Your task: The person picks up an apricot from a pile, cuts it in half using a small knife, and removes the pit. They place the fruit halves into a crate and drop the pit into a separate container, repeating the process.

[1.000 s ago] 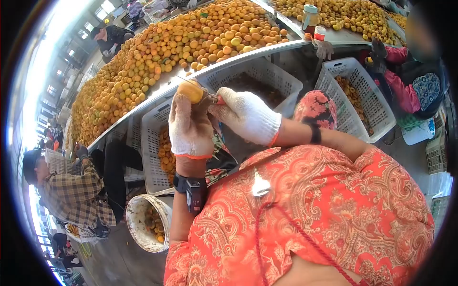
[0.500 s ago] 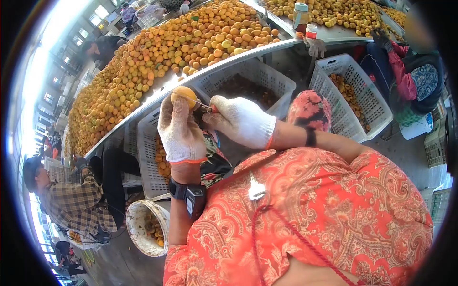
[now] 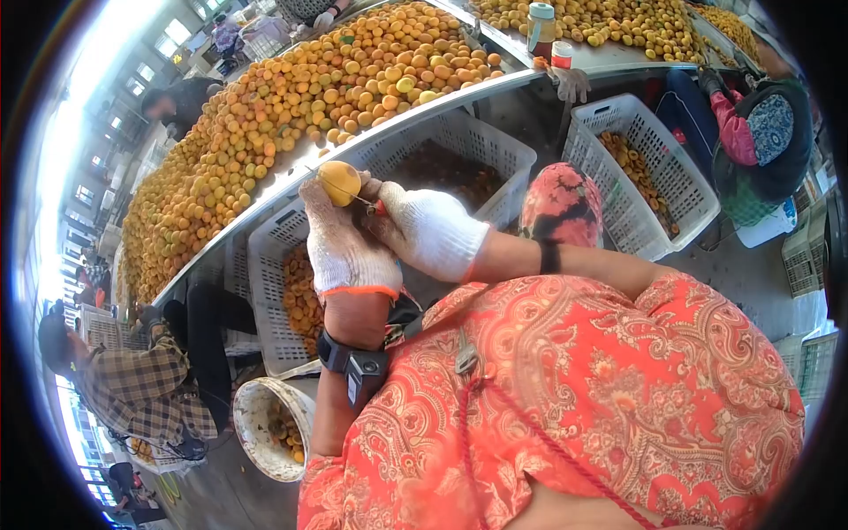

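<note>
My left hand (image 3: pixel 346 252), in a white knit glove, is closed around an apricot (image 3: pixel 339 183) held up at its fingertips. My right hand (image 3: pixel 431 231), gloved too, grips a small pitting knife (image 3: pixel 380 208) with a red handle. Its thin metal end lies against the lower right side of the apricot. Fingers hide most of the handle, and the exact shape of the tip is too small to tell. Both hands are close together above my lap, in front of the sorting table's edge.
A sloping table (image 3: pixel 296 159) bears a heap of apricots. Below stand a crate with dark pieces (image 3: pixel 521 185), a crate with apricot halves (image 3: pixel 258 274), another crate (image 3: pixel 698 216) and a white bucket (image 3: pixel 252 459). Co-workers sit left (image 3: pixel 132 371) and right (image 3: pixel 768 132); a bottle (image 3: pixel 541 35) stands beyond.
My left hand has turned and moved slightly right with the apricot. My right hand has shifted a little left, its knife still at the fruit. The whole view has shifted slightly.
</note>
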Tool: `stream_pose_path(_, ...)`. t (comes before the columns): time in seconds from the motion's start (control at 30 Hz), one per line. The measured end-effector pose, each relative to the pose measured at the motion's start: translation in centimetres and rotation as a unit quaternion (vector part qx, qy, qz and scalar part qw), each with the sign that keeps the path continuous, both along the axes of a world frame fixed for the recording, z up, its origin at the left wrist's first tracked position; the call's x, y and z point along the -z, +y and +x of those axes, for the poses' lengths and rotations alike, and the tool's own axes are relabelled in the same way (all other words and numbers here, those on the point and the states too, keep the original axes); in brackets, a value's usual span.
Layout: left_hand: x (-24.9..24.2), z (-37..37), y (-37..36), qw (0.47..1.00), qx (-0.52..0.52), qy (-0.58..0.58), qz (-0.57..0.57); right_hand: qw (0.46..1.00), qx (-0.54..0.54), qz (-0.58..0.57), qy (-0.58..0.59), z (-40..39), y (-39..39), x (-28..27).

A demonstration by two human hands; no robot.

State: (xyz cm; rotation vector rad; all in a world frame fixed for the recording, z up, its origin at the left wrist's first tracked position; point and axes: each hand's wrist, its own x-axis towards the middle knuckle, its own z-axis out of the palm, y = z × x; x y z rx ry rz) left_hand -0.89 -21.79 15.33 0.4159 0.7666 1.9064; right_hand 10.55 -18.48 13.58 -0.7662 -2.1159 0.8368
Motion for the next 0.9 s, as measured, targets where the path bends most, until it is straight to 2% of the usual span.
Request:
stream_pose_path(0.13,-0.4,-0.2,-0.1,0.999,0.047,-0.002,-0.021,0.997,0.014,0.026,-0.069,0.0,0.4,0.3)
stream_pose_path(0.2,-0.6,-0.2,0.0,0.997,0.025,0.009,-0.067,0.987,0.017,0.124,-0.097,0.1,0.4,0.2)
stream_pose_path(0.3,-0.6,-0.2,-0.4,0.998,0.045,0.001,-0.053,0.996,0.028,0.072,-0.046,-0.5,0.7,1.1)
stream_pose_path(0.43,0.5,-1.7,-0.1,0.996,0.082,0.023,-0.023,0.998,0.027,0.042,-0.046,0.0,1.1,1.0)
stream_pose_path(0.47,0.7,-1.3,0.4,0.998,0.056,-0.024,0.0,0.998,0.022,0.032,-0.056,0.0,1.2,1.2)
stream_pose_path(0.5,1.8,-2.4,1.0,0.991,0.127,-0.004,0.05,0.998,0.019,0.013,-0.054,0.1,1.3,1.1)
stream_pose_path(0.53,2.6,-2.2,1.6,0.995,0.077,0.015,0.06,0.995,0.009,0.098,0.026,-0.4,2.1,2.9)
stream_pose_path(0.57,3.4,-2.0,2.2,0.994,0.028,0.076,0.068,0.998,0.029,0.047,0.0,-0.4,2.0,2.6)
stream_pose_path(0.6,3.9,-1.7,2.7,0.988,-0.018,0.135,0.072,0.994,0.002,0.071,0.087,-0.7,2.4,3.6)
stream_pose_path(0.63,4.4,-1.4,3.1,0.978,-0.055,0.191,0.071,0.996,-0.037,0.015,0.074,-0.1,2.1,2.6)
stream_pose_path(0.67,4.6,-1.2,3.2,0.964,-0.084,0.242,0.067,0.998,-0.031,0.008,0.056,0.3,1.4,1.0)
stream_pose_path(0.7,2.7,-0.9,2.0,0.986,-0.018,0.136,0.095,0.997,-0.032,-0.031,0.058,0.0,0.9,0.1)
stream_pose_path(0.73,2.1,-1.3,1.3,0.976,-0.021,0.213,0.043,0.998,-0.027,-0.02,0.056,-0.1,0.7,-0.4)
stream_pose_path(0.83,2.0,-1.4,1.5,0.978,-0.011,0.191,0.078,0.995,-0.035,-0.084,0.034,0.1,0.5,0.1)
stream_pose_path(0.9,2.5,-1.7,1.5,0.976,-0.027,0.203,0.069,0.997,-0.037,-0.068,0.025,0.0,0.9,0.9)
